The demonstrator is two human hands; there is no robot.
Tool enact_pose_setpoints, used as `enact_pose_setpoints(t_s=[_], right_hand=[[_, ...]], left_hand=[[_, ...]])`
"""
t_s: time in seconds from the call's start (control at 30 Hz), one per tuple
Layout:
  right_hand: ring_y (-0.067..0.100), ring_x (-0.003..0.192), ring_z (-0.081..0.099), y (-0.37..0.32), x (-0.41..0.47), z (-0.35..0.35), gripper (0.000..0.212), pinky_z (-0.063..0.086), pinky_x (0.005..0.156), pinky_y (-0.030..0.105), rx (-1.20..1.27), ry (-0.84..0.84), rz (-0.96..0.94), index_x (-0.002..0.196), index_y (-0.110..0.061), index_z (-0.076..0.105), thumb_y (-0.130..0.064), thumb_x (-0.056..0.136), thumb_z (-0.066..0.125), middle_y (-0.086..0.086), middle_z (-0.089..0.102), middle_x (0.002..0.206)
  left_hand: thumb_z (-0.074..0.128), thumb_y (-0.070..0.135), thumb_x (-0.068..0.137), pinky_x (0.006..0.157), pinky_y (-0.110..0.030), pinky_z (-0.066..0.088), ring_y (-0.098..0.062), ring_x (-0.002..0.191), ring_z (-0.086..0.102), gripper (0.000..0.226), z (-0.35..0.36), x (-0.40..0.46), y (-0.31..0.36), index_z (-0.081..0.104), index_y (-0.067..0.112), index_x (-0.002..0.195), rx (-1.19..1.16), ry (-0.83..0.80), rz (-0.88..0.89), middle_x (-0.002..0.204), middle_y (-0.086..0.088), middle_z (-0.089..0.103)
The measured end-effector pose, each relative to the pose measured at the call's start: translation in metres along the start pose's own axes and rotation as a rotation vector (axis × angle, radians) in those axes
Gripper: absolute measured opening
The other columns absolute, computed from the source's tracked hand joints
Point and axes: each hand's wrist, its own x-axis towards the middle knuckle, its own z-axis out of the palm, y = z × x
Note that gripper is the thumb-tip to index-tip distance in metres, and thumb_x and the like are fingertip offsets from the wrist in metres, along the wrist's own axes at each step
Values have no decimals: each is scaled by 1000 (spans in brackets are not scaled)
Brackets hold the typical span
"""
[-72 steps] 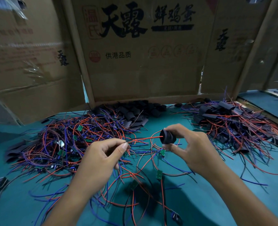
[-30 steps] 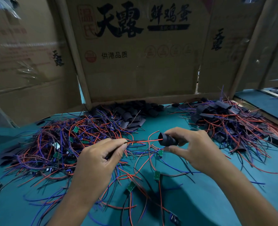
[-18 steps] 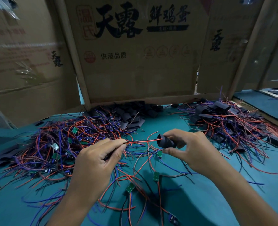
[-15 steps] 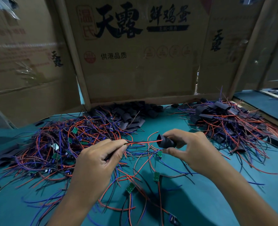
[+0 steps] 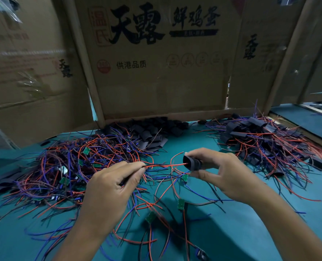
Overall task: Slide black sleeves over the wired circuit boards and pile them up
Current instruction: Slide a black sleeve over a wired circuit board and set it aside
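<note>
Head view: right hand pinches a black sleeve between thumb and fingers, its open end facing left, held above the table. Left hand pinches a bundle of wires, fingers curled tight on them; the red and dark strands run straight across and enter the sleeve's mouth. The board on those wires is not visible, probably hidden in the left fist.

Loose tangle of wired boards lies left on the teal table, green boards showing among red, blue and black leads. A few more boards lie between the forearms. Pile of empty sleeves sits at the back centre, against the cardboard wall. Finished pile, sleeves with wires sticking out, lies to the right, well apart from the hands.
</note>
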Motion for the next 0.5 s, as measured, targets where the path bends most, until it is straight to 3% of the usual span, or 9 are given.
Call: enact_pose_setpoints(t_s=[0.13,0.3,0.4,0.5], right_hand=[[6,92,68,-3,0,0,32,51,88,27,0,4,5,113,-30,65,-30,83,76,-17,71,100],[3,97,58,-8,0,8,34,42,91,25,-239,17,-65,114,-30,64,-34,82,77,-18,67,104],[11,94,51,-14,-2,21,36,33,90,25,-423,39,-143,115,-30,62,-43,84,72,-13,65,99],[15,93,52,-22,-3,37,36,38,87,30,-423,-16,-168,116,-26,58,-45,87,65,-8,63,99]], left_hand=[[61,34,88,79,-34,50,1,88,63,24,1,0,0,78,22,100,0,0,13,103,17,67],[49,47,93,69,-44,51,-20,74,64,34,2,-2,2,76,28,100,86,-51,57,80,10,68],[49,47,92,68,-40,49,-17,73,63,30,11,-4,7,74,33,100,143,-95,101,83,15,69],[58,47,93,61,-33,44,-10,63,53,16,23,-8,7,63,37,105,107,-121,32,75,16,67]])
